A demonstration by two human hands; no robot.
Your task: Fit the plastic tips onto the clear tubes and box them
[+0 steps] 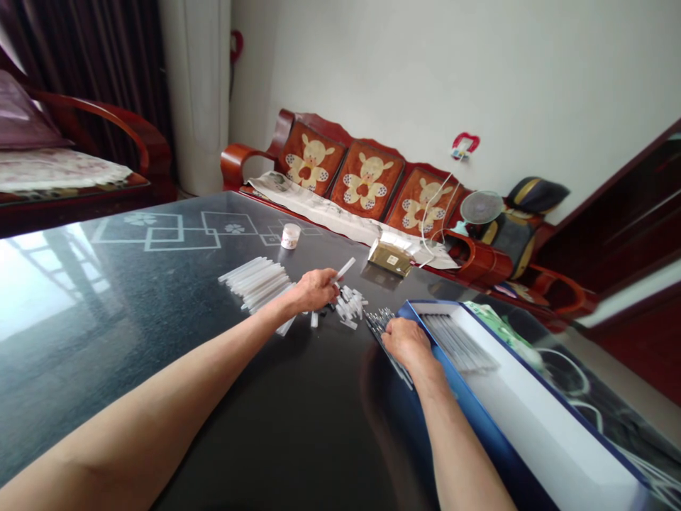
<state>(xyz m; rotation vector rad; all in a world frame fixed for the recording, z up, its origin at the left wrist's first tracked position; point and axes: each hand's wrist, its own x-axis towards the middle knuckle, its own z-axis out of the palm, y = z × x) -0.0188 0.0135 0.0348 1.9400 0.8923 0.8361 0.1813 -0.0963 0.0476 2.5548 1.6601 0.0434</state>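
Observation:
My left hand (316,289) is closed round a translucent white pen barrel (345,268), which sticks out past the fingertips. Beneath and left of it lies a row of similar pen barrels (255,280). A loose heap of small clear pen caps (350,306) is just right of that hand, with a few small black pieces by it. My right hand (407,339) is curled down on a bundle of thin dark pen refills (379,323) with silvery tips, its fingertips pinched among them and partly hidden.
Right of the bundle stands a long blue box (558,426) with a white inside, holding a row of pens (460,344). A small white jar (290,236) and a gold tissue box (390,257) stand farther back on the dark glossy table (266,411). White cables lie beyond the box.

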